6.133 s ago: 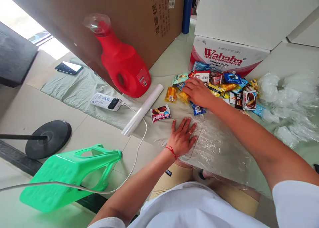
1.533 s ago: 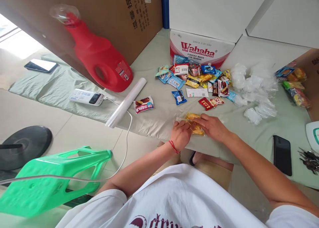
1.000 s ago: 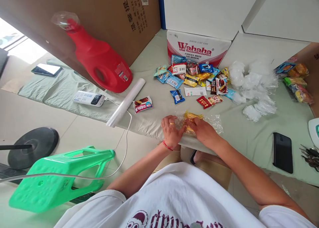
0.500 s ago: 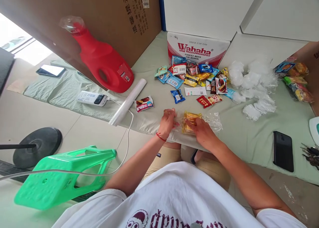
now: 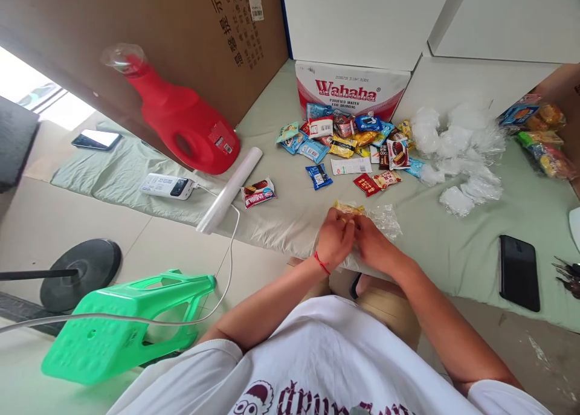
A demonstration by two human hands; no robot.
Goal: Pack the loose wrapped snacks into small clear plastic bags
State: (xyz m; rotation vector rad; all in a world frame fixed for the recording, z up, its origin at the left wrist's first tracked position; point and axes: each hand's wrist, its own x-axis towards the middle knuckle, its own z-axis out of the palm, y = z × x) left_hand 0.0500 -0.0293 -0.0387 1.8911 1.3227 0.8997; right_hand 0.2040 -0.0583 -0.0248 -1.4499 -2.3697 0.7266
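Observation:
My left hand [image 5: 336, 238] and my right hand [image 5: 371, 241] meet at the front edge of the cloth-covered table. Both have their fingers closed over the near side of a yellow snack pack [image 5: 348, 208], whose far edge shows beyond the fingertips. Clear plastic film [image 5: 385, 221] lies crumpled to the right of the pack, beside my right hand. What exactly the fingertips pinch is hidden. A heap of small wrapped snacks [image 5: 344, 146] lies farther back, with a red and white snack [image 5: 258, 192] to the left.
A white film roll [image 5: 230, 191] and a power bank [image 5: 167, 186] lie left, near a red jug [image 5: 190, 125]. Clear plastic bundles [image 5: 471, 143] and a black phone [image 5: 519, 273] are right. Behind the heap stands a Wahaba box [image 5: 351, 89]. A green stool [image 5: 122, 324] is below left.
My left hand has moved right, onto the yellow pack, and now touches my right hand. My right hand's fingers have drawn together at the pack's near side. The view has shifted slightly.

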